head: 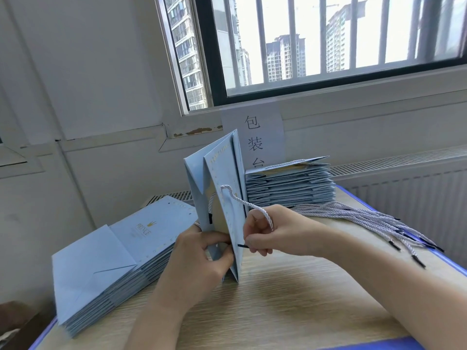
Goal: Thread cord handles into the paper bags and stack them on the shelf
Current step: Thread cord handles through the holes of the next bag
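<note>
A light blue paper bag (222, 173) stands on its side at the table's middle, its mouth toward me. My left hand (202, 258) grips its near edge, thumb on one side and fingers on the other. A white twisted cord (242, 202) comes out of one hole in the bag's face and loops to my right hand (267, 231). That hand pinches the cord's black tip (243, 246) right at the bag's face. A pile of loose white cords (353, 215) with black tips lies to the right.
A stack of flat blue bags (111, 261) without handles lies at the left. A second stack of flat bags (290, 183), a cord on top, sits behind at the right. The wooden table (290, 299) has a blue rim. A paper sign (255, 132) hangs under the window.
</note>
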Demonstrator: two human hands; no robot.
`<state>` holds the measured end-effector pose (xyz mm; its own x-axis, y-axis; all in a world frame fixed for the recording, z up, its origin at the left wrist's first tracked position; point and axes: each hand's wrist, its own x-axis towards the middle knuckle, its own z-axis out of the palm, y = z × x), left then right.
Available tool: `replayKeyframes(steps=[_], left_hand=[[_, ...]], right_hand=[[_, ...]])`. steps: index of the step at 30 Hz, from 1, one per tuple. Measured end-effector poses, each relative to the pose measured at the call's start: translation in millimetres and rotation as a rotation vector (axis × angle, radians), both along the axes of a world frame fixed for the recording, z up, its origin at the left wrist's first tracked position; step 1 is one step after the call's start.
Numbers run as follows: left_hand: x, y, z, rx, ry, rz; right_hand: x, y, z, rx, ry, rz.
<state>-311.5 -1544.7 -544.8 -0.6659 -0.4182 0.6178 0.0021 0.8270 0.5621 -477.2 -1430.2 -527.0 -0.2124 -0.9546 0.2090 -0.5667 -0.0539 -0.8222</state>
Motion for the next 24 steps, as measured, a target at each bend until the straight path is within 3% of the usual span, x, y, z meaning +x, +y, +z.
replayKeyframes(steps=[14, 24], left_hand=[[-0.2, 0.4, 0.8, 0.012, -0.025, 0.005], [1.2, 3.6, 2.7, 0.025, -0.022, -0.007]], right_hand=[[1.9, -1.6, -1.0, 0.028, -0.016, -0.007], [-2.5, -7.0, -7.0, -0.084, -0.063, 0.026]])
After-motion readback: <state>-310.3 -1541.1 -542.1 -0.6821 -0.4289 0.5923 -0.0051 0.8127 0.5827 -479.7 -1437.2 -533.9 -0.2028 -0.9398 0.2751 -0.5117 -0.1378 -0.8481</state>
